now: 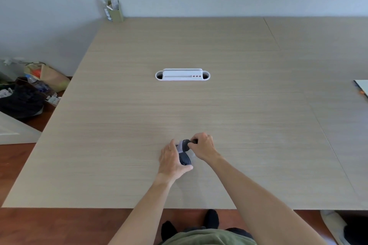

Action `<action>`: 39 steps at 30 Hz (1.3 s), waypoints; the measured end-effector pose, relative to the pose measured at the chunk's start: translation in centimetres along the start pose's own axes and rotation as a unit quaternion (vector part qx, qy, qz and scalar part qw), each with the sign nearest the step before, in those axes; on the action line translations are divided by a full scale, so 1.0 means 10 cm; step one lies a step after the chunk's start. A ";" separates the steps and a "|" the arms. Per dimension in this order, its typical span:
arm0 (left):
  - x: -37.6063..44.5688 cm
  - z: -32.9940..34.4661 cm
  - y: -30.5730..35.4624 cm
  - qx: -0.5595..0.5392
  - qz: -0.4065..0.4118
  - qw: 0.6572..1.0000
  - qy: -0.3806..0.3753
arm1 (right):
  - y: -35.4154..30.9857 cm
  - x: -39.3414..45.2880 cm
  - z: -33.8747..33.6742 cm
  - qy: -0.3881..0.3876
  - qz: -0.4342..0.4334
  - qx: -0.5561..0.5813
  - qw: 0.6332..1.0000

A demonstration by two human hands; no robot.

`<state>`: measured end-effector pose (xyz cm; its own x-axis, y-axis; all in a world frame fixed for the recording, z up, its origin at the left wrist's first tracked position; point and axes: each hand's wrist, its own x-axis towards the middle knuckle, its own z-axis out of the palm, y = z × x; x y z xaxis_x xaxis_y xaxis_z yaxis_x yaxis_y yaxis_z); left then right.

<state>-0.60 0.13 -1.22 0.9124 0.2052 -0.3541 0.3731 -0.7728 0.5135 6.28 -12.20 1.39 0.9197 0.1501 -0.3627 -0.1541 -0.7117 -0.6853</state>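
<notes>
the dark gadget points lengthwise away from the person; left hand grips its near end, right hand pinches its far end.

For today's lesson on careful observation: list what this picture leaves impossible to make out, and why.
Head view:
The dark object: what it is cannot be told, as it is half covered by the left hand and right hand.
The flat item: cut off by the right edge.
The carton by the wall: contents too small and blurred.

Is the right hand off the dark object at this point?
No, the right hand pinches the far end of the dark object while the left hand grips its near end.
</notes>
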 end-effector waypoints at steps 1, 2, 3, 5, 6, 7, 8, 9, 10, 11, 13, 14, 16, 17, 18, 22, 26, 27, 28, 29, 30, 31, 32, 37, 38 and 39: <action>0.00 0.01 0.02 0.005 -0.011 1.000 0.009 | 0.03 0.00 0.01 0.005 0.000 -0.029 1.000; 0.01 0.02 0.03 0.013 -0.025 1.000 0.010 | 0.03 -0.03 0.00 0.020 -0.002 -0.065 0.998; 0.01 0.02 0.06 0.021 -0.038 0.999 0.009 | 0.03 -0.03 -0.01 0.040 -0.009 -0.092 0.995; 0.02 0.01 0.09 0.030 -0.067 0.997 0.008 | 0.00 -0.02 0.01 0.054 -0.033 -0.073 0.995; 0.03 0.01 0.10 0.026 -0.078 0.997 0.006 | -0.02 -0.01 0.02 0.045 -0.042 -0.045 0.997; 0.03 0.02 0.11 0.023 -0.084 0.996 0.000 | -0.04 -0.01 0.04 0.036 -0.046 -0.025 0.998; 0.04 0.02 0.12 0.021 -0.086 0.996 -0.005 | -0.05 -0.01 0.05 0.024 -0.045 -0.023 0.998; 0.05 0.03 0.12 0.024 -0.085 0.996 -0.010 | -0.04 -0.02 0.06 0.015 -0.047 -0.038 0.998; 0.07 0.04 0.12 0.029 -0.085 0.996 -0.013 | -0.02 -0.04 0.06 0.014 -0.046 -0.067 0.997; 0.08 0.04 0.13 0.038 -0.084 0.996 -0.015 | 0.00 -0.06 0.07 0.025 -0.044 -0.099 0.994; 0.10 0.04 0.13 0.063 -0.088 0.994 -0.018 | 0.01 -0.08 0.06 0.055 -0.044 -0.118 0.990; 0.10 0.04 0.14 0.070 -0.092 0.993 -0.016 | 0.01 -0.07 0.07 0.060 -0.045 -0.099 0.992; 0.09 0.05 0.15 0.055 -0.097 0.994 -0.006 | -0.02 -0.05 0.08 0.052 -0.045 -0.041 0.997; 0.08 0.06 0.15 0.036 -0.101 0.994 0.001 | -0.02 -0.05 0.07 0.041 -0.048 -0.032 0.998; 0.08 0.08 0.15 0.013 -0.105 0.994 0.006 | -0.02 -0.06 0.06 0.029 -0.053 -0.050 0.997; 0.07 0.11 0.12 -0.029 -0.119 0.992 0.016 | 0.00 -0.07 -0.03 0.028 -0.049 -0.174 0.983; 0.09 0.10 0.11 -0.049 -0.127 0.991 0.013 | -0.07 -0.01 -0.02 0.023 -0.047 -0.052 0.997; 0.10 0.09 0.11 -0.052 -0.125 0.991 0.012 | -0.08 -0.01 -0.01 0.004 -0.048 -0.038 0.998; 0.10 0.08 0.12 -0.055 -0.125 0.991 0.010 | -0.09 -0.03 -0.01 -0.013 -0.048 -0.050 0.998; 0.10 0.07 0.11 -0.058 -0.123 0.991 0.011 | -0.08 -0.04 0.00 -0.021 -0.043 -0.083 0.995; 0.10 0.07 0.11 -0.061 -0.124 0.990 0.010 | -0.06 -0.06 0.00 -0.017 -0.039 -0.127 0.991; 0.10 0.07 0.10 -0.065 -0.126 0.990 0.010 | -0.04 -0.06 -0.01 -0.001 -0.039 -0.166 0.985; 0.10 0.07 0.09 -0.067 -0.127 0.990 0.010 | -0.03 -0.06 -0.02 0.021 -0.041 -0.184 0.982; 0.09 0.08 0.04 -0.063 -0.102 0.993 0.007 | -0.04 0.01 0.00 -0.003 -0.026 -0.017 1.000; 0.09 0.07 0.05 -0.065 -0.101 0.993 0.005 | -0.02 0.01 -0.01 -0.011 -0.019 -0.023 0.999; 0.09 0.05 0.05 -0.063 -0.098 0.993 0.002 | 0.02 0.00 -0.01 -0.010 -0.013 -0.043 0.999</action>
<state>0.36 -0.38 -1.73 0.8205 0.3471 -0.4542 0.5619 -0.6358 0.5292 6.31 -12.42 1.25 0.9153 0.1833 -0.3587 -0.0970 -0.7641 -0.6378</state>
